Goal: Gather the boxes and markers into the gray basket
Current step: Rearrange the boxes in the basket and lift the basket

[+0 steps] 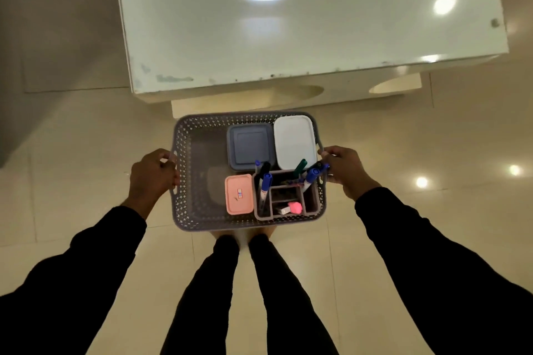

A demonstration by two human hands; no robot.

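Observation:
I hold the gray basket [184, 170] in the air above the floor, in front of my legs. My left hand [153, 173] grips its left handle and my right hand [346, 170] grips its right handle. Inside lie a blue-gray box [249, 147], a white box [294, 140] and a small pink box [239, 194]. A gray organizer [310, 202] in the basket's near right corner holds several markers [266, 184] with blue, black and green caps, plus a pink item [295, 207].
A glossy white table [288, 23] stands just beyond the basket, its near edge chipped. A tiled floor [432, 138] with light reflections surrounds it. My legs [248, 297] in dark trousers are below the basket.

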